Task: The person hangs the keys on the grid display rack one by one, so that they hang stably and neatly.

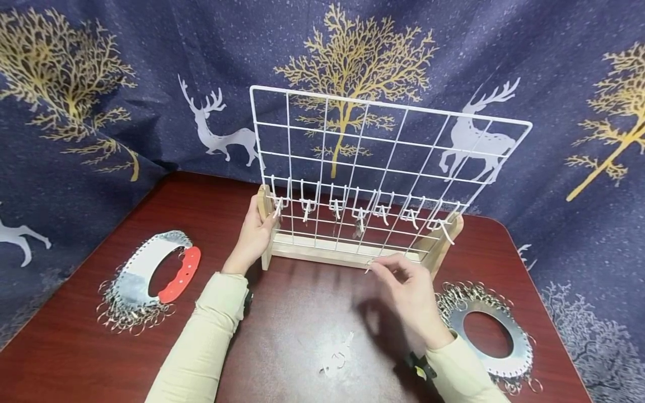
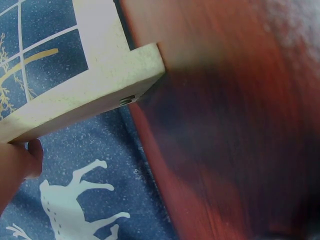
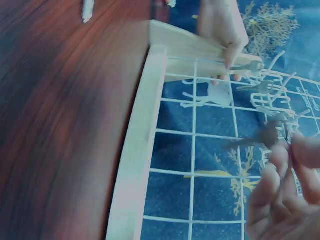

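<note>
A white wire grid rack (image 1: 393, 140) stands in a wooden base, with a row of white hooks (image 1: 360, 212) across its lower part. My left hand (image 1: 255, 238) grips the wooden side post (image 1: 267, 246) at the rack's left end. In front of the base board, my right hand (image 1: 410, 288) pinches a small metal key (image 1: 369, 266) between thumb and fingertips; it is blurred and partly covered. Dark key-like shapes (image 3: 255, 87) hang near the hooks in the right wrist view. Small shiny pieces (image 1: 337, 358) lie on the table nearer to me, washed out by glare.
On the left lies a curved metal plate (image 1: 146, 263) with a red handle and several small rings along its edge. A round metal plate (image 1: 484, 319) fringed with rings lies at right, beside my right forearm. A patterned blue cloth (image 1: 151, 112) hangs behind the dark red table (image 1: 282, 313).
</note>
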Action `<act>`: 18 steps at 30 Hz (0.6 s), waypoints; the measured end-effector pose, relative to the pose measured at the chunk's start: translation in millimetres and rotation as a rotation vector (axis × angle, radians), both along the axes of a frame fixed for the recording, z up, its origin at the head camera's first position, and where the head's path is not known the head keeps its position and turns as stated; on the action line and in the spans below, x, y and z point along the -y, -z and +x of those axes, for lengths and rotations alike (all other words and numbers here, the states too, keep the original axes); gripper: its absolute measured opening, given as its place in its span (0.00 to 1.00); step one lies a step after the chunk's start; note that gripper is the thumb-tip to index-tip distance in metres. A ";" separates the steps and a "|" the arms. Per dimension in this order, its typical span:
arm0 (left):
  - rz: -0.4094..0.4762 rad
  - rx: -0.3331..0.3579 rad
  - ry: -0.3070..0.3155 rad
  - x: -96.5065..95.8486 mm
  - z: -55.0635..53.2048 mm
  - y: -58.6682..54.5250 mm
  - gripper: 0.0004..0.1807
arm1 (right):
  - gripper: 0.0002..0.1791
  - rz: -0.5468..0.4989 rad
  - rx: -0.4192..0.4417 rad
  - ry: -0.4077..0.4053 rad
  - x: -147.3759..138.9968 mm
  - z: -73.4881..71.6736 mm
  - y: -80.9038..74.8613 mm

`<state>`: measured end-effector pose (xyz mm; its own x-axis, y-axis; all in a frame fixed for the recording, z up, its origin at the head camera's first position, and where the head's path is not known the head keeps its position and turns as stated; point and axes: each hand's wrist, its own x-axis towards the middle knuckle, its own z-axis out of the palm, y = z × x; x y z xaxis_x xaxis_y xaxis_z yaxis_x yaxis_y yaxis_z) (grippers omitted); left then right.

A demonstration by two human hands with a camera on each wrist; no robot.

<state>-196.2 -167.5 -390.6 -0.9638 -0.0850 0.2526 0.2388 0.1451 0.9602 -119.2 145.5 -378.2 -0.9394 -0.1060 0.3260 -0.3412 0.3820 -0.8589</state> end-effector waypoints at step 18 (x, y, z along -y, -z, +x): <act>0.009 0.004 0.003 -2.3 2.9 -3.9 0.22 | 0.12 -0.556 0.049 0.164 16.3 -8.5 -25.3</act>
<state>-193.4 -165.2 -386.7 -0.9651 -0.0848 0.2477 0.2350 0.1360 0.9624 -127.7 129.2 -353.0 -0.9446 0.2165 0.2468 -0.2703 -0.0864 -0.9589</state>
